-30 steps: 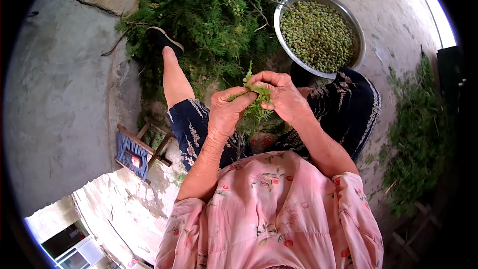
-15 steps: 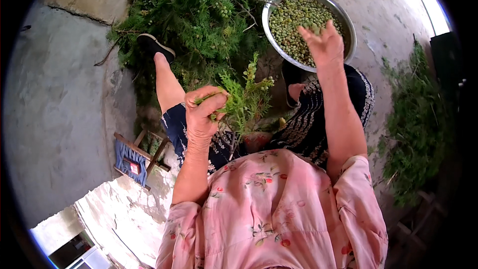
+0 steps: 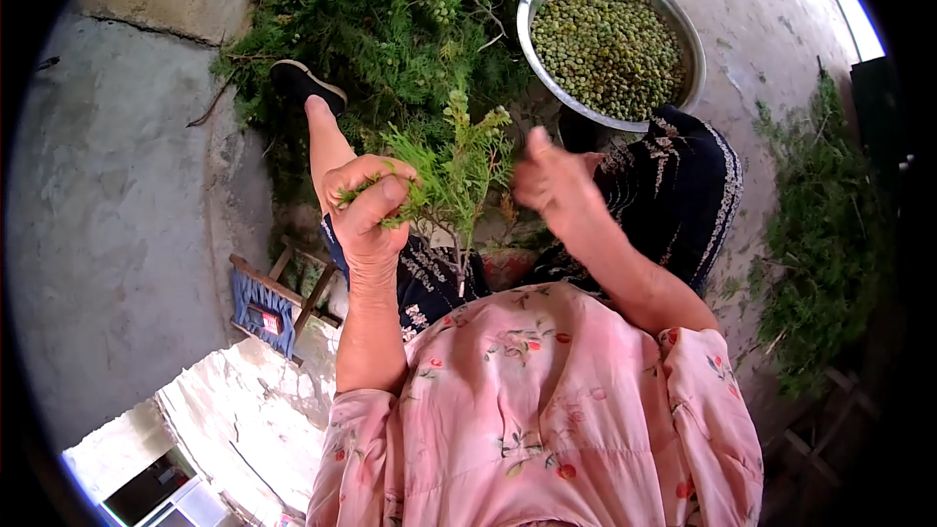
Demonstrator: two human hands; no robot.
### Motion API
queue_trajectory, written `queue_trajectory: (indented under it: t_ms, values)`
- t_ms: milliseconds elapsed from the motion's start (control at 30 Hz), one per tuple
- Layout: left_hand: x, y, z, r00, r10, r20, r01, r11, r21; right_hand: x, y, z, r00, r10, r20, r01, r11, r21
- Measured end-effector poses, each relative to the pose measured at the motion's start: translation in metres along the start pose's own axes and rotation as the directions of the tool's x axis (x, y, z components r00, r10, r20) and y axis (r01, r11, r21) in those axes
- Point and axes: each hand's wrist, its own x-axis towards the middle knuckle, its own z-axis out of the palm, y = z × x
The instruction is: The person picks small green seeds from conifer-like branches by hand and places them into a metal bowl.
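Note:
My left hand [image 3: 369, 210] is closed around a leafy green conifer sprig [image 3: 454, 161], held upright over my lap with its bare woody stem pointing down toward me. My right hand [image 3: 561, 185] is just right of the sprig, apart from it and slightly smeared by motion. One finger stands up away from the others, and I see nothing in its grasp. Beyond it, at the upper right, a round metal basin [image 3: 696, 63] holds a thick layer of small green and brownish cones [image 3: 605, 44].
A big heap of cut conifer branches [image 3: 381, 49] lies ahead, by my left shoe [image 3: 307, 86]. More branches [image 3: 820, 234] lie on the floor at the right. A small wooden stool with blue webbing [image 3: 264, 317] stands at the left.
My right hand has come from above the basin back toward the sprig, moving left and nearer. My left hand and the sprig have shifted slightly left.

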Motion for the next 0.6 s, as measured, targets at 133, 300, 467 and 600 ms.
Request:
queue_trajectory:
  t_ms: [133,300,467,600]
  values:
    - [0.0,0.022,0.02,0.982,-0.182,-0.046,0.173,0.973,-0.153,-0.008,0.028,0.032,0.934,0.341,0.107,-0.344,0.939,0.004]
    - [-0.008,0.016,0.012,0.982,-0.118,-0.149,0.066,0.948,-0.311,0.004,0.041,0.036,0.915,0.198,0.352,-0.263,0.953,0.149]
    - [-0.015,0.007,-0.003,0.982,-0.157,-0.102,0.083,0.853,-0.516,0.01,0.044,0.035,0.979,-0.052,0.196,0.048,0.999,0.026]
    - [-0.013,-0.018,-0.014,0.679,-0.318,-0.662,0.397,0.917,-0.033,0.029,0.055,0.024,0.945,-0.275,0.178,0.303,0.939,-0.162]
